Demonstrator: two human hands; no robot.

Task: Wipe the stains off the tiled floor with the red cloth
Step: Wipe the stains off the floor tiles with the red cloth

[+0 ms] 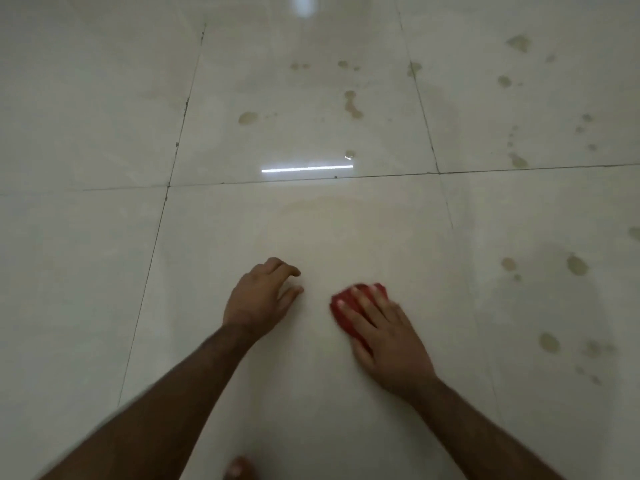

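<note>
The floor (104, 271) is laid in large, glossy, cream tiles with thin dark grout lines (304, 180) between them; one line runs across the upper middle of the view, and others run away from the person on the left and right. The glaze mirrors a bright strip of light (307, 168) just beyond the cross joint, and a paler glare (304, 3) at the far edge.

Brownish stains (352, 105) dot the far middle tile (a round one (248, 118) sits toward its left side), and more spots (518, 43) scatter over the far right tile. Further blotches (577, 265) lie along the right side of the near tiles, well apart from the hands. A faint curved smear (329, 204) shows on the near middle tile, just on the person's side of the cross joint.

The cloth (343, 315) is red, bunched small, and lies on that same near middle tile. The right hand (388, 336) presses it flat to the floor, fingers straight and spread over it. The left hand (259, 296) is beside it, apart from the cloth, fingers loosely bent with the tips toward the tile, holding nothing. Both forearms are bare. A toe (239, 469) shows at the near edge.
</note>
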